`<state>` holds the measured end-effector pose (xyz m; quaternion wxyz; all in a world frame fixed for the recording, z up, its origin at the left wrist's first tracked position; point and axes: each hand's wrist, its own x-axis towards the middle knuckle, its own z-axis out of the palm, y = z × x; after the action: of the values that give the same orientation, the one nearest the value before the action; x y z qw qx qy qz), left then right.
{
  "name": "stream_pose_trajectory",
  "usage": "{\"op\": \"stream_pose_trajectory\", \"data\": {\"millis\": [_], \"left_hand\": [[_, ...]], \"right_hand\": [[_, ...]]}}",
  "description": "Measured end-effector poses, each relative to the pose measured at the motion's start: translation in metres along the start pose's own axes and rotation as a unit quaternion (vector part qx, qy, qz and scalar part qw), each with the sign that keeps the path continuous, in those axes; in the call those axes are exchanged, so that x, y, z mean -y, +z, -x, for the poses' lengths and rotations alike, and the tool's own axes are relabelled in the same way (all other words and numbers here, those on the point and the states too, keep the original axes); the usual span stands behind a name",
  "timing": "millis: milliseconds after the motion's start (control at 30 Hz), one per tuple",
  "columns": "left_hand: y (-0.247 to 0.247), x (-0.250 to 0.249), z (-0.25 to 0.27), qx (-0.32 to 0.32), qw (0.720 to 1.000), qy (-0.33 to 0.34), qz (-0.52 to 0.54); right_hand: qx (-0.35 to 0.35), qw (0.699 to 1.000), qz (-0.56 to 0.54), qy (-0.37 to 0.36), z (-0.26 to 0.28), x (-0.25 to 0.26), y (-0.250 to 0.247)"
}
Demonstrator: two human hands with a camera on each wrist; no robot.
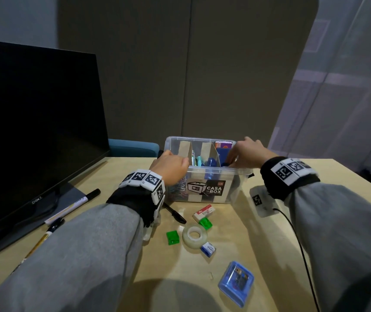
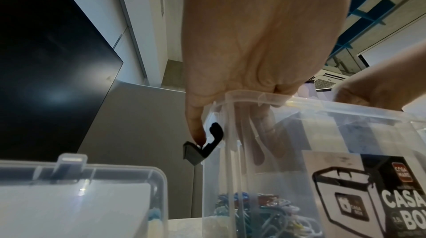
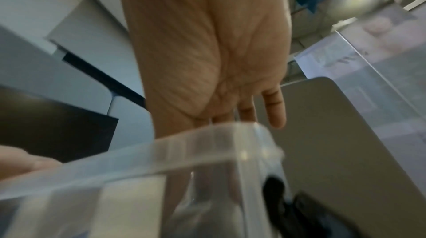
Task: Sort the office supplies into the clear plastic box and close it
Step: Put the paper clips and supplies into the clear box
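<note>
Grey screens stand behind the worktop (image 1: 258,221). Your clear plastic box (image 1: 202,174) sits open near its back edge. Your left hand (image 1: 171,167) curls over the left rim; your right hand (image 1: 245,152) reaches inside, grip hidden. Thin, light, slippery plastic, so hold both short ends.

A light wooden desk (image 1: 243,239) carries an open clear plastic box (image 1: 204,174) toward its far edge; in front of it lie a tape roll (image 1: 194,235), two green clips (image 1: 172,237), a boxed eraser (image 1: 203,212), a blue case (image 1: 236,282), a black pen (image 1: 175,213), with markers (image 1: 76,204) and a dark monitor (image 1: 33,131) to the left
</note>
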<state>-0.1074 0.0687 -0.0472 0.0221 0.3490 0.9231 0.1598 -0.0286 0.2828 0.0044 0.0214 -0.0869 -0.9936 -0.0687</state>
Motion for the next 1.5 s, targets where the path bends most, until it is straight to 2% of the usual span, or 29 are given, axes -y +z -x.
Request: {"op": "stream_pose_trajectory", "data": {"millis": [100,233,433,500,767,967,1133,1233,1300,1500], "left_hand": [[0.001,0.001,-0.002,-0.002,1.000,-0.001,0.002],[0.003,0.003,-0.004,-0.009,1.000,0.003,-0.010],[0.003,0.002,-0.003,-0.012,0.999,0.009,-0.038],[0.004,0.001,-0.003,-0.013,0.999,0.008,-0.041],[0.005,0.002,-0.003,-0.018,0.999,0.004,-0.045],[0.005,0.002,-0.002,-0.018,0.999,0.001,-0.035],[0.006,0.001,-0.002,-0.017,0.999,0.004,-0.037],[0.006,0.002,-0.002,-0.019,0.999,0.004,-0.031],[0.006,0.002,-0.003,-0.022,0.999,0.005,-0.028],[0.006,0.001,-0.001,-0.029,0.999,0.005,-0.031]], "right_hand": [[0.061,0.995,0.071,-0.022,-0.010,0.005,-0.010],[0.098,0.991,0.076,-0.045,-0.020,0.004,-0.012],[0.035,0.992,0.105,-0.064,-0.024,0.005,-0.002],[0.022,0.994,0.085,-0.069,-0.025,0.006,0.005],[0.032,0.995,0.057,-0.070,-0.024,-0.001,0.005],[0.033,0.991,0.096,-0.086,-0.019,0.003,0.002],[0.039,0.995,0.060,-0.064,-0.021,-0.002,-0.007],[-0.006,0.999,0.017,-0.040,-0.026,-0.006,-0.011],[-0.024,0.999,0.029,-0.024,-0.029,-0.006,-0.007],[-0.014,0.997,0.079,0.001,-0.036,0.000,0.007]]}}
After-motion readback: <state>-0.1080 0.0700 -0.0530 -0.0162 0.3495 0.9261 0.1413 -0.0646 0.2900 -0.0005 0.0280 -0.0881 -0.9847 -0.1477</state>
